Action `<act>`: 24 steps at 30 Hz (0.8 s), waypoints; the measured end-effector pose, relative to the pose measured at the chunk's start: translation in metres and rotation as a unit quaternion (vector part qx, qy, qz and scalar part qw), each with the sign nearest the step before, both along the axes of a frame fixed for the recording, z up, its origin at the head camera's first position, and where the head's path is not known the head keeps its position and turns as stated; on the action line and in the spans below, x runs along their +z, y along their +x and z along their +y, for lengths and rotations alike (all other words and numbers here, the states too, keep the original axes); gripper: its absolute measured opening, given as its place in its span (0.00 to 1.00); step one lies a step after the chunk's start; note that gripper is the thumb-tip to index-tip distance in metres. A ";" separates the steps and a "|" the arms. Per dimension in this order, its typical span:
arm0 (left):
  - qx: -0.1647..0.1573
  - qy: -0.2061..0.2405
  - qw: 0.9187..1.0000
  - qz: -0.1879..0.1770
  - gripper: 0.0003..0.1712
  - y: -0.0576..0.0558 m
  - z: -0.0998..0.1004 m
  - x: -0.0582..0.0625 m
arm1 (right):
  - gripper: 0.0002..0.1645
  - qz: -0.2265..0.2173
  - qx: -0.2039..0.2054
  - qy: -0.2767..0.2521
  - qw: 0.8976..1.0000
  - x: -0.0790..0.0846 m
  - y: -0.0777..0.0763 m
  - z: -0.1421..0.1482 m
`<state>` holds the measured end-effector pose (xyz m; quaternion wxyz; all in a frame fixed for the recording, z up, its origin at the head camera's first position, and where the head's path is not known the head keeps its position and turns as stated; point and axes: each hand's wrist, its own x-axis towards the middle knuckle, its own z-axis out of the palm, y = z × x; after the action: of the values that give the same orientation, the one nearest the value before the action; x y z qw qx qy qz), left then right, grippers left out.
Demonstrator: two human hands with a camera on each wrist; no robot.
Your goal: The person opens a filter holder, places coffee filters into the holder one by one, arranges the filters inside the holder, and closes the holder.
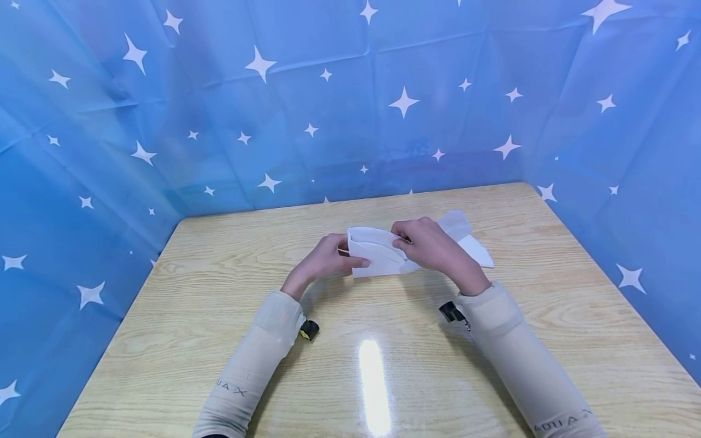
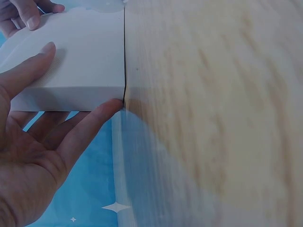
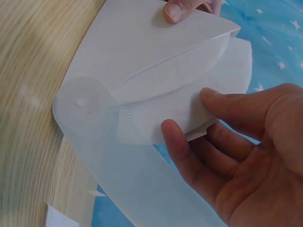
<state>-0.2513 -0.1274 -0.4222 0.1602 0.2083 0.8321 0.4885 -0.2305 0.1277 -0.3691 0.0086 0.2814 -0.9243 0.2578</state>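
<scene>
A flat white case (image 1: pixel 378 258) with a rounded end is held a little above the table. My left hand (image 1: pixel 331 255) grips its left end, thumb on top and fingers beneath, as the left wrist view shows. A translucent cover (image 3: pixel 137 175) swings out from a round pivot (image 3: pixel 79 102) at the case's corner. From the curved opening a folded white soft sheet (image 3: pixel 184 104) sticks out, with short embossed marks near one edge. My right hand (image 3: pixel 255 146) pinches this sheet between thumb and fingers. The sheet's inner part is hidden in the case.
Another white piece (image 1: pixel 476 251) lies on the wooden table (image 1: pixel 219 304) to the right, partly behind my right hand. A blue curtain with white stars (image 1: pixel 328 109) surrounds the table's back and sides. Small black devices (image 1: pixel 309 330) sit at both wrists.
</scene>
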 end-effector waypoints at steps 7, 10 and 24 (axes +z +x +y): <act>0.000 0.001 1.000 -0.001 0.23 0.000 0.000 0.000 | 0.19 0.008 0.005 0.002 1.000 -0.001 -0.001 0.000; 0.001 0.000 1.000 0.000 0.22 0.000 0.000 0.000 | 0.20 0.007 0.008 0.000 1.000 -0.001 0.000 0.000; 0.000 -0.002 1.000 0.005 0.23 -0.002 -0.001 -0.002 | 0.16 0.010 0.016 0.004 1.000 -0.002 -0.001 0.000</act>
<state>-0.2530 -0.1283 -0.4240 0.1562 0.2102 0.8337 0.4862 -0.2310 0.1276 -0.3714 0.0125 0.2989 -0.9205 0.2515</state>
